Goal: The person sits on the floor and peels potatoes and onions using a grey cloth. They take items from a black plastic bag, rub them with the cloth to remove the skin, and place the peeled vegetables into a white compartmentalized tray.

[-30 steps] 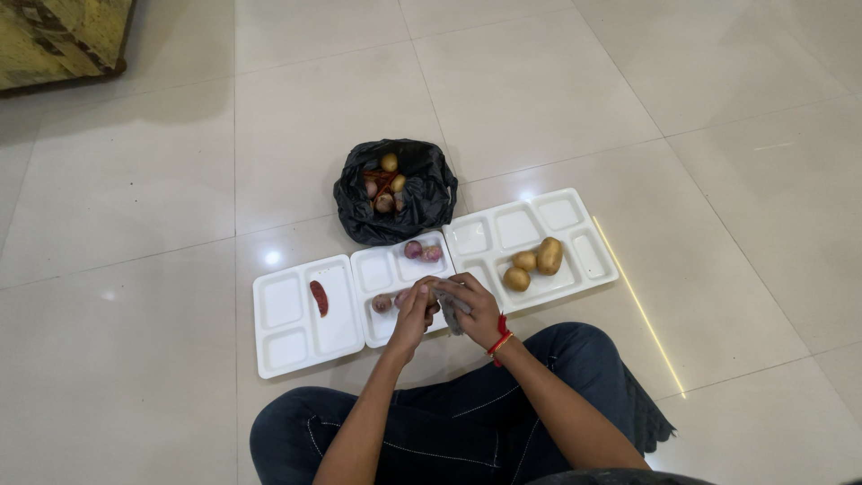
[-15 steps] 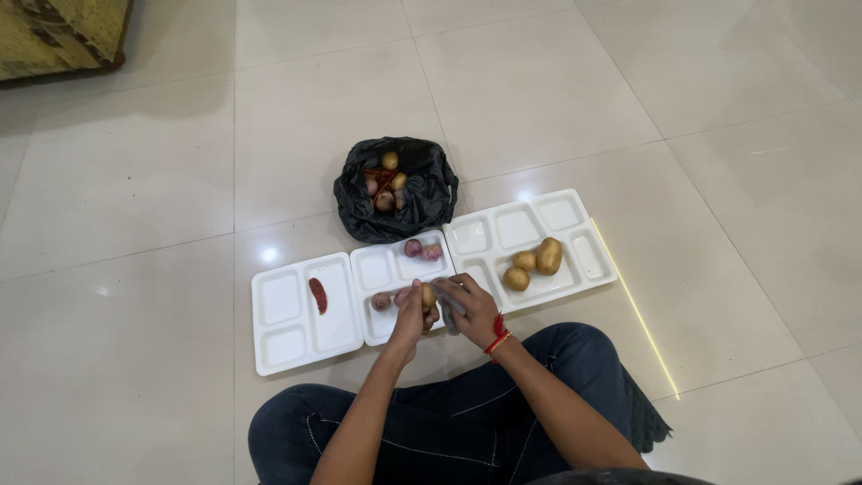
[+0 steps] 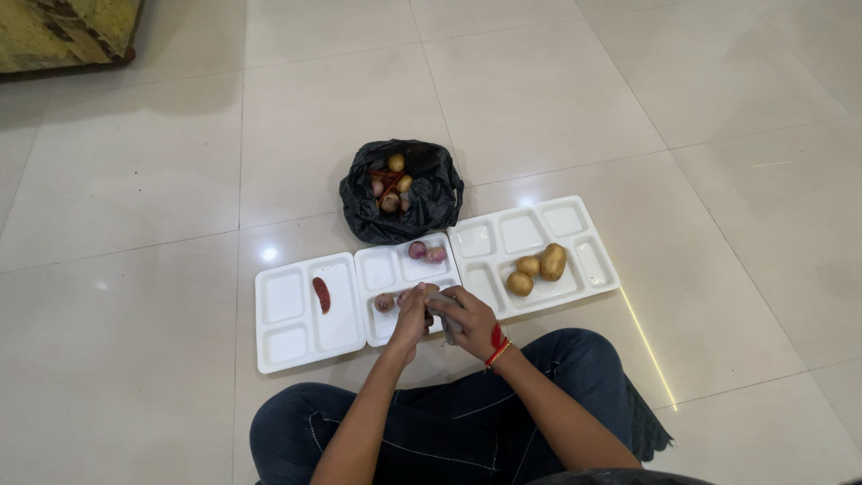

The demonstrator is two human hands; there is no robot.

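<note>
Left hand [image 3: 410, 316] curled around a small round vegetable [image 3: 428, 292], only a sliver of tan skin showing between the fingers. Right hand [image 3: 469, 316] clenched on a crumpled grey cloth [image 3: 445, 305], pressed against that same vegetable; red thread band at the wrist. Both hands together just over the near edge of the middle white tray [image 3: 382, 269], a smooth glossy moulded plate with rectangular wells. Just left of the hands, a small pinkish onion [image 3: 384, 302]; beyond them, two more papery purple onions [image 3: 426, 251]. Further left, a matching tray [image 3: 285, 332] with one wrinkled red chilli [image 3: 321, 295]. To the right, a third tray [image 3: 503, 233] holding three smooth golden potatoes [image 3: 537, 268]. Farthest ahead, a crinkled black plastic bag [image 3: 431, 198], open, with mixed vegetables inside. Glossy pale tiled floor [image 3: 135, 224] beneath everything.
</note>
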